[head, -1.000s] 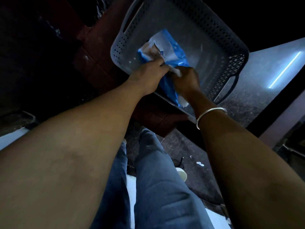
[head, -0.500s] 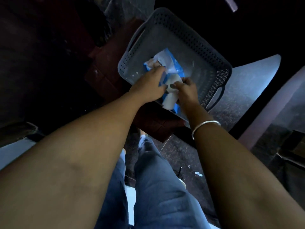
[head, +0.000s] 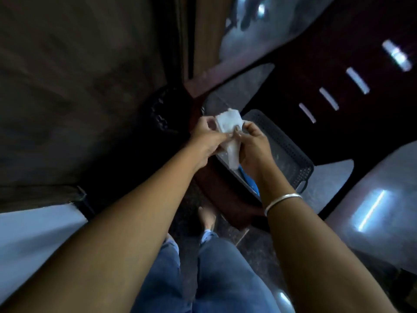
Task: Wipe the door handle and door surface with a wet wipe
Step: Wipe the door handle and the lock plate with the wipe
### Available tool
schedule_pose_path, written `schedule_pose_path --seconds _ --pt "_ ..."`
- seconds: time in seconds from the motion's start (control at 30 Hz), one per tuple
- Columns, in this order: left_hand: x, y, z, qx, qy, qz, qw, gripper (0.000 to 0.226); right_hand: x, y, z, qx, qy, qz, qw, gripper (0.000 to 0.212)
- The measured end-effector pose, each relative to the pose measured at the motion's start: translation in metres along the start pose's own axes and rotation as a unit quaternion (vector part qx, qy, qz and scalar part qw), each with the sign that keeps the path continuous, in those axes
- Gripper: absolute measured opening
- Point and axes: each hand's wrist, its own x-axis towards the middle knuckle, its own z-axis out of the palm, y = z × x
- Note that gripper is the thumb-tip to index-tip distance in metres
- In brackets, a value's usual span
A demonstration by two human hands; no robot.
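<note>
Pinching the white wet wipe [head: 228, 124] from both sides, 2 hands meet above the grey basket [head: 291, 152]: left hand [head: 206, 141] grips its left edge with curled fingers, right hand [head: 253, 146] clamps the right edge (silver bangle [head: 283, 200] on that wrist). Wipe hangs crumpled between them; a blue pack [head: 251, 184] peeks out of the basket below.

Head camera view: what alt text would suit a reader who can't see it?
The left hand and right hand hold a white wet wipe between them above a grey perforated basket; a blue packet peeks out beside the right wrist. A silver bangle circles that wrist.
</note>
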Motion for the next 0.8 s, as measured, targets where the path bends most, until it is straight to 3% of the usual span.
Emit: schedule_pose_path --seconds 0.23,0.43,0.57,0.8 --pt "-0.083 0.064 -0.113 -0.101 0.108 0.149 0.978 0.057 -0.063 -0.025 0.133 -0.073 -0.133 -0.081 0.985 0.017" --pt "-0.163 0.105 -0.212 -0.194 0.193 0.214 0.938 0.014 -0.123 -0.030 0.241 -0.064 -0.267 -0.093 0.957 0.014" --pt "-0.214 0.119 -0.263 -0.247 0.197 0.267 0.910 0.026 -0.156 -0.033 0.298 -0.069 -0.354 -0.085 0.929 0.012" --pt "-0.272 0.131 -0.319 -0.281 0.192 0.360 0.869 0.023 -0.187 -0.027 0.377 -0.102 -0.428 -0.086 0.894 0.016"
